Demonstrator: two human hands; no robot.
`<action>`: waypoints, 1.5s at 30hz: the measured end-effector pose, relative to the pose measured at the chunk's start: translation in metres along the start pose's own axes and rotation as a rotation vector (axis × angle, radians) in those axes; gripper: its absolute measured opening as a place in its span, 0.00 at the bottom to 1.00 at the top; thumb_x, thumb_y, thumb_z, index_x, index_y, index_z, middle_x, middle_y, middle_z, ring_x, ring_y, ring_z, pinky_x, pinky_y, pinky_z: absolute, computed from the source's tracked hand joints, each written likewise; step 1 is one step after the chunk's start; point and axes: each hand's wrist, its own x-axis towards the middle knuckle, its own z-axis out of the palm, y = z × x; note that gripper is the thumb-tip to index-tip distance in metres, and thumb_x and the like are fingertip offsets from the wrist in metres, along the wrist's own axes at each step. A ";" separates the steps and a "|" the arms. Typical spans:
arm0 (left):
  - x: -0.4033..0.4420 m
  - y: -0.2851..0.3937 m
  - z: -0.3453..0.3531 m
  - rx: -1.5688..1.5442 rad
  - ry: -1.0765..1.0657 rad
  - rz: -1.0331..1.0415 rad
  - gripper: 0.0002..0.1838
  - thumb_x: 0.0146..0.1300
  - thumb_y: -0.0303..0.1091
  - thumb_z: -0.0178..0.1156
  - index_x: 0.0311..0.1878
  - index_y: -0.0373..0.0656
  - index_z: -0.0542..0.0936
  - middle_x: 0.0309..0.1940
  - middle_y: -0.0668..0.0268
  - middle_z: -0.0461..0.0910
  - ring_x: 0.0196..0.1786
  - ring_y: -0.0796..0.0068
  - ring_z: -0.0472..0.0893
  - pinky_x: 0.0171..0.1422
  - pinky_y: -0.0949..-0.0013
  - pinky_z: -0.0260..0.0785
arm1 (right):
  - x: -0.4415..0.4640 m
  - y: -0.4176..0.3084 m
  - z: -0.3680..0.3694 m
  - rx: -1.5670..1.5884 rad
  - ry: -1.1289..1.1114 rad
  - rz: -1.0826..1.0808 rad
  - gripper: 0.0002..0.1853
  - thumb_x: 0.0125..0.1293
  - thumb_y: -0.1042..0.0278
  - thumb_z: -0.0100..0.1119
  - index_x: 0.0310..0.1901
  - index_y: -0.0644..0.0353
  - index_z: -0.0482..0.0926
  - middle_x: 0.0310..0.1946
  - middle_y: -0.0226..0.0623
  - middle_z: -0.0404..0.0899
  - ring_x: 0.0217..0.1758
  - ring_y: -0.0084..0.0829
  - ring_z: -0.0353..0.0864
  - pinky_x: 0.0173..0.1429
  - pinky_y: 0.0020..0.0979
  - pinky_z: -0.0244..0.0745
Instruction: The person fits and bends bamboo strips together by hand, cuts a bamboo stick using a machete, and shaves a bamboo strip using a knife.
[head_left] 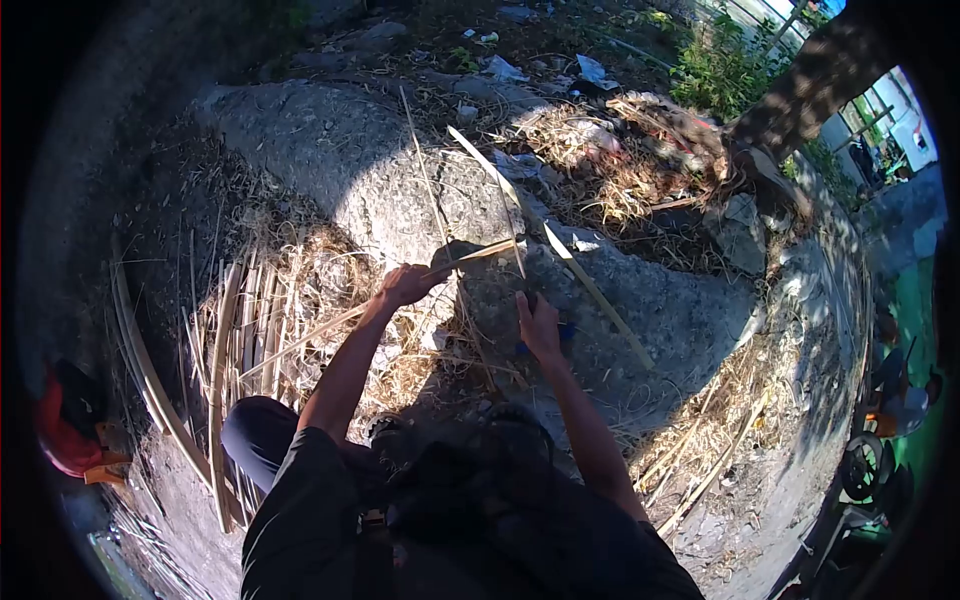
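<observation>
My left hand point(408, 285) is closed on a long thin bamboo strip point(485, 253), which runs from the lower left up to the middle of the rock. To its right, my right hand point(539, 322) grips the dark handle of a knife, whose thin blade point(516, 240) points up and away, close by the strip's right end. Both hands are over the large grey rock point(600, 310). Pale split bamboo pieces point(597, 292) lie on the rock beyond and to the right of the knife.
Long bamboo strips point(222, 390) lie at the left. Shavings point(620, 165) are heaped beyond the rock near a tree trunk point(815, 85). A person in red point(62, 425) is at the far left edge; other people and a wheel point(860, 467) are at the right.
</observation>
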 end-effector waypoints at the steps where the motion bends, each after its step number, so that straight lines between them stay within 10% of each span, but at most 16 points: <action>1: 0.013 -0.019 0.014 0.040 0.005 0.041 0.36 0.72 0.77 0.45 0.52 0.59 0.90 0.40 0.53 0.90 0.45 0.49 0.88 0.50 0.45 0.78 | 0.001 -0.001 0.001 0.004 -0.001 -0.004 0.26 0.78 0.47 0.58 0.39 0.70 0.80 0.25 0.55 0.82 0.33 0.57 0.87 0.39 0.52 0.75; 3: -0.004 -0.014 0.009 0.018 0.210 0.079 0.33 0.74 0.74 0.48 0.51 0.59 0.91 0.36 0.52 0.89 0.37 0.49 0.88 0.40 0.47 0.79 | 0.001 0.000 0.000 0.045 0.021 -0.053 0.27 0.79 0.44 0.58 0.33 0.65 0.76 0.18 0.38 0.78 0.19 0.32 0.81 0.26 0.39 0.72; 6: -0.023 0.008 -0.021 0.124 0.553 0.231 0.24 0.77 0.63 0.56 0.44 0.54 0.90 0.25 0.55 0.84 0.27 0.49 0.85 0.30 0.49 0.76 | 0.008 -0.022 -0.014 0.073 0.022 -0.010 0.26 0.80 0.45 0.58 0.36 0.65 0.77 0.18 0.35 0.76 0.18 0.29 0.78 0.26 0.37 0.71; 12: -0.019 0.035 -0.069 0.155 0.651 0.295 0.24 0.79 0.60 0.53 0.41 0.49 0.81 0.19 0.57 0.81 0.22 0.53 0.82 0.24 0.51 0.70 | -0.001 -0.104 -0.048 0.168 0.102 -0.029 0.28 0.82 0.45 0.53 0.35 0.68 0.75 0.21 0.47 0.77 0.25 0.47 0.77 0.35 0.44 0.70; 16: 0.004 -0.030 0.044 0.317 0.724 0.377 0.25 0.76 0.65 0.55 0.49 0.53 0.84 0.29 0.54 0.84 0.31 0.53 0.85 0.33 0.50 0.73 | -0.008 -0.015 -0.019 0.049 0.015 0.016 0.29 0.82 0.44 0.52 0.37 0.69 0.77 0.23 0.51 0.79 0.28 0.54 0.80 0.38 0.47 0.73; 18: 0.013 -0.036 0.057 0.117 0.282 0.043 0.27 0.75 0.67 0.55 0.58 0.57 0.83 0.34 0.52 0.84 0.34 0.50 0.85 0.38 0.49 0.75 | -0.017 0.005 -0.011 -0.091 0.159 -0.108 0.31 0.82 0.42 0.51 0.40 0.70 0.79 0.25 0.55 0.82 0.33 0.60 0.84 0.42 0.52 0.75; 22: 0.019 -0.054 0.080 -0.018 0.363 0.195 0.27 0.76 0.67 0.53 0.61 0.56 0.81 0.33 0.50 0.84 0.37 0.46 0.86 0.42 0.46 0.76 | -0.014 -0.004 -0.020 -0.091 0.014 0.051 0.31 0.81 0.41 0.51 0.44 0.70 0.80 0.28 0.58 0.84 0.38 0.61 0.87 0.44 0.55 0.76; 24: 0.006 -0.025 0.033 -0.097 0.001 0.213 0.21 0.78 0.55 0.55 0.58 0.48 0.80 0.44 0.47 0.84 0.45 0.43 0.86 0.48 0.46 0.77 | -0.005 -0.005 -0.015 -0.079 0.085 -0.014 0.31 0.81 0.41 0.51 0.37 0.69 0.77 0.23 0.51 0.81 0.29 0.48 0.88 0.38 0.46 0.78; 34: 0.000 -0.010 0.014 0.003 0.282 0.190 0.29 0.79 0.64 0.45 0.55 0.56 0.89 0.35 0.50 0.86 0.40 0.44 0.85 0.46 0.47 0.77 | 0.019 0.011 -0.004 -0.006 0.054 -0.036 0.30 0.81 0.39 0.51 0.35 0.64 0.76 0.16 0.36 0.76 0.16 0.30 0.80 0.25 0.38 0.74; 45: 0.016 -0.013 0.001 -0.101 0.011 0.218 0.27 0.79 0.59 0.53 0.50 0.44 0.89 0.37 0.46 0.87 0.44 0.43 0.86 0.52 0.45 0.77 | 0.009 -0.019 -0.016 0.238 0.023 0.024 0.28 0.82 0.39 0.51 0.36 0.59 0.75 0.16 0.28 0.70 0.13 0.22 0.71 0.19 0.31 0.65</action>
